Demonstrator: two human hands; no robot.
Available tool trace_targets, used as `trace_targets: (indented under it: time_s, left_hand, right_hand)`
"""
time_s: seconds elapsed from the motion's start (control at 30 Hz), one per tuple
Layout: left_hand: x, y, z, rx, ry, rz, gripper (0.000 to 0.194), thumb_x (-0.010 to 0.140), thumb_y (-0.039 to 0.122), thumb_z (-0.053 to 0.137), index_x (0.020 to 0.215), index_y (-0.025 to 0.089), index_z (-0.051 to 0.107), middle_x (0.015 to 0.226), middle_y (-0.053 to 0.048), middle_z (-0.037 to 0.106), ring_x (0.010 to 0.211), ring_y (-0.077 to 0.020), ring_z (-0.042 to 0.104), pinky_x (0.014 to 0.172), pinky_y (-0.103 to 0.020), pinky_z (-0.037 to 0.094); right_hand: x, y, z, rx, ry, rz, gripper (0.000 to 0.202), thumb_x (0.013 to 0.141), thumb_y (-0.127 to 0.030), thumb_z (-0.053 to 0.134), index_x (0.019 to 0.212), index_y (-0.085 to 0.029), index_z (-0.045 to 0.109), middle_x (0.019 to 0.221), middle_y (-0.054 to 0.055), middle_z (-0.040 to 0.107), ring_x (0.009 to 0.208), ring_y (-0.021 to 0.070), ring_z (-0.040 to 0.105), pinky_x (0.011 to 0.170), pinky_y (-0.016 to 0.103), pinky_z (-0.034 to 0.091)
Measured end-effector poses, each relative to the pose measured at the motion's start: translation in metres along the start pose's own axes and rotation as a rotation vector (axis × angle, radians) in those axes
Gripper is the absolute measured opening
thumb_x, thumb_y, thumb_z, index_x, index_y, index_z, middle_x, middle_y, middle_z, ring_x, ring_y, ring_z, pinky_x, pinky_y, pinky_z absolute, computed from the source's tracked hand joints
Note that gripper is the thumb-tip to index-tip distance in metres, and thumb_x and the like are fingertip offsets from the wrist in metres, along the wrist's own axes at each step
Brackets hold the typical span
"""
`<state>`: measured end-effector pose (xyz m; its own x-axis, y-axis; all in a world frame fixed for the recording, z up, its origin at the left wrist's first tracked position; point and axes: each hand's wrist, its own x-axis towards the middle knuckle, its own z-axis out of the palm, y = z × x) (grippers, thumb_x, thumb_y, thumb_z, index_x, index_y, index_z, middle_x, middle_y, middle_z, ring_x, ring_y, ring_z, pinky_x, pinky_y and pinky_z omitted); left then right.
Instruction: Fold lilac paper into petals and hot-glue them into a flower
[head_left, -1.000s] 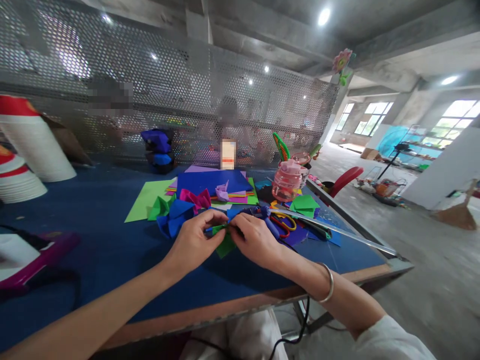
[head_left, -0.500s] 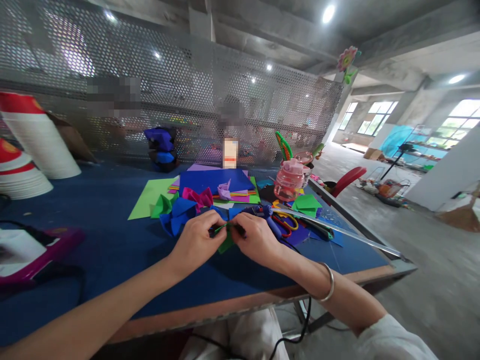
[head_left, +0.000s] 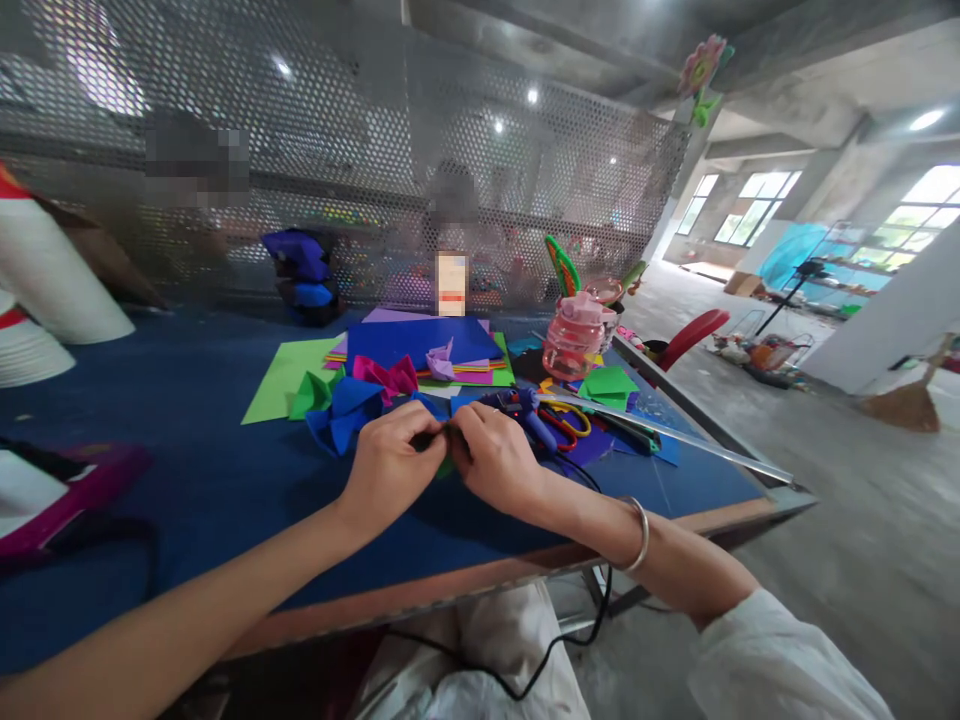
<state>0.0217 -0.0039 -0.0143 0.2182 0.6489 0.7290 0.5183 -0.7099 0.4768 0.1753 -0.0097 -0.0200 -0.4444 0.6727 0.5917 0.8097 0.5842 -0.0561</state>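
Observation:
My left hand and my right hand meet over the table, fingertips pinched together. Between them is a small piece of green paper, mostly hidden by the fingers. Just beyond my left hand lie a blue folded paper piece, a green one and a magenta one. A small purple paper crane rests on the stack of coloured paper. Close to my right hand lies a blue glue gun, with scissors beside it.
A pink bottle stands at the back right, near green paper. A clear stick reaches the right table edge. Stacked paper cups and a magenta object are on the left. A perforated metal screen closes the back.
Both hands have drawn closer together, and less of the green paper shows between them. The whole view has shifted slightly.

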Motion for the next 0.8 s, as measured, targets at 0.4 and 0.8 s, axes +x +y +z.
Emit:
trace_targets:
  time_s: [0.4,0.8]
  left_hand:
    - [0.001,0.012,-0.004,0.005,-0.047,-0.112,0.018,0.078,0.021,0.054,0.062,0.019,0.059,0.062,0.001,0.054,0.058,-0.0123,0.049,0.055,-0.026,0.039]
    - [0.015,-0.005,-0.003,-0.589,-0.269,-0.477,0.04,0.073,0.033,0.068,0.109,0.018,0.06,0.104,-0.007,0.067,0.088,-0.0222,0.067,0.069,-0.033,0.059]
  right_hand:
    - [-0.003,-0.006,-0.005,-0.006,-0.035,-0.001,0.014,0.089,-0.01,0.044,0.087,-0.018,0.056,0.083,0.008,0.059,0.076,0.0193,0.055,0.066,0.029,0.042]
    - [0.009,0.015,-0.008,0.525,0.132,0.179,0.017,0.089,-0.012,0.05,0.097,-0.017,0.064,0.078,0.002,0.068,0.065,0.0136,0.061,0.062,0.023,0.045]
